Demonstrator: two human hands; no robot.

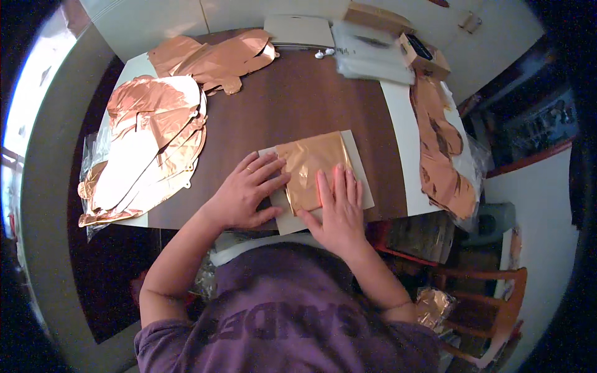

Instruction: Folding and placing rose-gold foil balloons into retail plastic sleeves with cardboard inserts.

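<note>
A folded sheet of shiny gold foil (pixel 305 152) lies on a pale square card (pixel 359 163) near the front edge of the table. My right hand (pixel 339 214) rests flat on the foil's right part, fingers stretched out and pointing away from me. At the left border of the foil and card is my left hand (pixel 245 193), fingers spread, its fingertips touching or very near the foil's edge. Neither hand grips anything.
Flat copper-coloured foil balloons (pixel 180 112) are stacked at the left, with more foil pieces (pixel 214 59) behind them. Further foil balloons (pixel 438 146) lie along the right edge. Clear plastic bags (pixel 373 53), a cardboard box (pixel 426 56) and white earbuds (pixel 323 54) sit at the back. A wooden chair (pixel 507 304) stands right.
</note>
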